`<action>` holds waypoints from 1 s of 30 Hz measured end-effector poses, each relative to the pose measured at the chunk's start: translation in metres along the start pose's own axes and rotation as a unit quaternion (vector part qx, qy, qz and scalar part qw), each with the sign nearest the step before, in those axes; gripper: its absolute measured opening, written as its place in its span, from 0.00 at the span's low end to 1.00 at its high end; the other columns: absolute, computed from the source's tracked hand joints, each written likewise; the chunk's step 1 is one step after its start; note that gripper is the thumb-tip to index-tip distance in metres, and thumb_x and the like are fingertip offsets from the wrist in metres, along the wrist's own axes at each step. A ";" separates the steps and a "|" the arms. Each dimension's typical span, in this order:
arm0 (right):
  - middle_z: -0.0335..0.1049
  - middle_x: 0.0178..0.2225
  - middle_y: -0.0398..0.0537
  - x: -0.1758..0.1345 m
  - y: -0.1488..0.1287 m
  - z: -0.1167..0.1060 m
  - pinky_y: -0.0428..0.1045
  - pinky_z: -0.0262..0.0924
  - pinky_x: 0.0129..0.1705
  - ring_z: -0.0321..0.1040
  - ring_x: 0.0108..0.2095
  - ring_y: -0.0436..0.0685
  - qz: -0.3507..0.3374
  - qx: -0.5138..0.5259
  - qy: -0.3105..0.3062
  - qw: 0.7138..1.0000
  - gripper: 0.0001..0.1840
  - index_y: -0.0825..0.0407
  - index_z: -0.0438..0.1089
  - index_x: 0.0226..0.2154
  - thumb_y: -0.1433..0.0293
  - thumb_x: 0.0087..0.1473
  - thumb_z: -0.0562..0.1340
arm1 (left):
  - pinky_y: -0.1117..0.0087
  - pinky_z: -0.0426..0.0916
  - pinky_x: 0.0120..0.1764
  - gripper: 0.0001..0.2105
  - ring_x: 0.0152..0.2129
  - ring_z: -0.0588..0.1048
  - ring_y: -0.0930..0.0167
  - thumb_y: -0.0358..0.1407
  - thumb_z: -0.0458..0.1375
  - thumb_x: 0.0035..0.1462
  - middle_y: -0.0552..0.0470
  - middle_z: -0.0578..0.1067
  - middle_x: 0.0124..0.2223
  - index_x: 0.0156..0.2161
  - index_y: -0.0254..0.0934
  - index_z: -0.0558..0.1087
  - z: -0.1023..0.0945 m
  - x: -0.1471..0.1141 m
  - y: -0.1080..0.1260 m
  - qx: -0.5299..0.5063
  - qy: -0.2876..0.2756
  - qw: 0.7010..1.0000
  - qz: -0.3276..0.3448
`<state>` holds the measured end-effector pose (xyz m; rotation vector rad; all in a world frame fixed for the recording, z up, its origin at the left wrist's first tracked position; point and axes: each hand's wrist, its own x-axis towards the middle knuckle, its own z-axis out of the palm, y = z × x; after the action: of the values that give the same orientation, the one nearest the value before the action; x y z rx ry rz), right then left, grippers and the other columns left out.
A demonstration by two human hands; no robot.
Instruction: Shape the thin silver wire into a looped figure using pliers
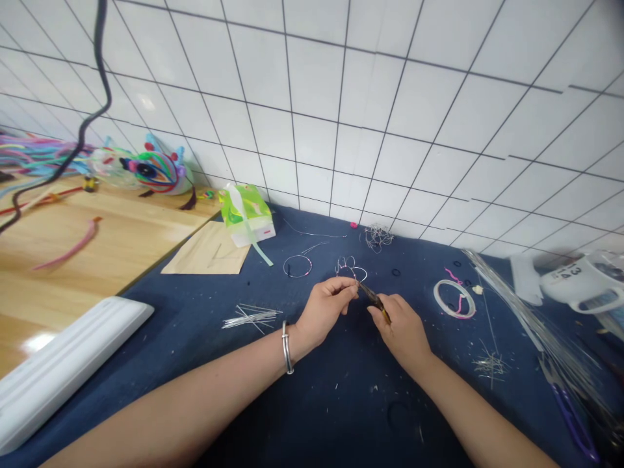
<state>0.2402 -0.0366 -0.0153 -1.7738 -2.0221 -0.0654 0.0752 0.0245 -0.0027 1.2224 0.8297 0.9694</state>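
Note:
My left hand (325,305) is closed in a pinch on a bent wire piece (359,273) whose loops stick up past my fingertips. In my right hand (402,330) is a pair of pliers (374,300), with the fingers wrapped round the handles. The jaws of the pliers meet the wire close to my left fingertips; whether they grip it is too small to tell. Behind my left hand lies a wire ring (298,266) with small pinkish marks. A bundle of short straight wires (251,316) rests left of my left wrist.
Along the right are a roll of tape (454,299), wire scraps (491,365), long wires (526,312), purple-handled scissors (575,422) and a white cup-like container (585,286). A wire tangle (379,238) lies by the tiled wall. At left are a tissue pack (248,213), brown paper (207,250) and a white bar (73,370).

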 end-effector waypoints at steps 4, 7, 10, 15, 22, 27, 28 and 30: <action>0.65 0.33 0.53 0.004 0.009 -0.005 0.51 0.55 0.39 0.60 0.36 0.57 -0.048 -0.067 0.028 0.996 0.18 0.56 0.65 0.42 0.60 0.55 0.53 | 0.76 0.58 0.22 0.11 0.18 0.61 0.79 0.39 0.55 0.51 0.53 0.69 0.28 0.36 0.33 0.72 -0.006 0.005 0.008 0.012 -0.022 1.000 -0.014; 0.64 0.35 0.53 0.007 0.014 -0.013 0.52 0.52 0.39 0.59 0.37 0.58 -0.081 -0.120 0.041 0.989 0.19 0.55 0.65 0.43 0.60 0.54 0.55 | 0.77 0.58 0.21 0.10 0.19 0.62 0.79 0.38 0.55 0.50 0.53 0.69 0.28 0.34 0.34 0.73 -0.013 0.009 0.016 0.041 -0.051 0.998 -0.021; 0.64 0.35 0.52 0.009 0.016 -0.021 0.53 0.51 0.38 0.57 0.36 0.58 -0.099 -0.166 0.053 0.980 0.19 0.54 0.64 0.45 0.60 0.54 0.55 | 0.77 0.58 0.22 0.08 0.20 0.62 0.79 0.36 0.55 0.50 0.53 0.69 0.28 0.32 0.35 0.73 -0.019 0.012 0.023 0.085 -0.079 0.993 -0.021; 0.64 0.34 0.51 0.009 0.017 -0.026 0.53 0.48 0.38 0.55 0.36 0.57 -0.122 -0.211 0.076 0.967 0.20 0.53 0.64 0.47 0.61 0.53 0.56 | 0.77 0.57 0.21 0.11 0.17 0.60 0.79 0.38 0.53 0.51 0.55 0.67 0.24 0.35 0.36 0.74 -0.022 0.013 0.027 0.143 -0.114 0.983 -0.014; 0.64 0.32 0.51 0.009 0.018 -0.028 0.53 0.46 0.37 0.55 0.34 0.57 -0.151 -0.220 0.081 0.960 0.19 0.51 0.63 0.48 0.62 0.55 0.55 | 0.77 0.55 0.20 0.09 0.17 0.62 0.78 0.35 0.52 0.50 0.55 0.68 0.23 0.30 0.36 0.74 -0.023 0.013 0.029 0.206 -0.126 0.970 0.016; 0.64 0.33 0.51 0.008 0.019 -0.028 0.53 0.46 0.36 0.56 0.35 0.57 -0.162 -0.207 0.080 0.962 0.18 0.49 0.62 0.48 0.62 0.55 0.54 | 0.77 0.53 0.19 0.08 0.16 0.61 0.78 0.33 0.52 0.49 0.54 0.69 0.23 0.28 0.36 0.74 -0.024 0.012 0.034 0.210 -0.139 0.967 0.040; 0.65 0.33 0.51 0.008 0.019 -0.028 0.53 0.46 0.36 0.56 0.35 0.57 -0.164 -0.206 0.081 0.961 0.18 0.49 0.62 0.48 0.62 0.55 0.55 | 0.77 0.52 0.19 0.08 0.16 0.59 0.78 0.33 0.52 0.49 0.55 0.68 0.22 0.27 0.36 0.74 -0.024 0.013 0.035 0.212 -0.144 0.966 0.040; 0.65 0.33 0.51 0.008 0.020 -0.028 0.53 0.46 0.36 0.56 0.35 0.57 -0.168 -0.207 0.081 0.960 0.19 0.49 0.62 0.48 0.62 0.55 0.55 | 0.77 0.52 0.18 0.08 0.15 0.58 0.78 0.33 0.52 0.49 0.55 0.67 0.21 0.28 0.36 0.74 -0.025 0.013 0.036 0.223 -0.153 0.962 0.037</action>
<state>0.2667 -0.0346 0.0082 -1.5587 -2.2827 -0.7641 0.0514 0.0481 0.0286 1.7515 0.7796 0.6419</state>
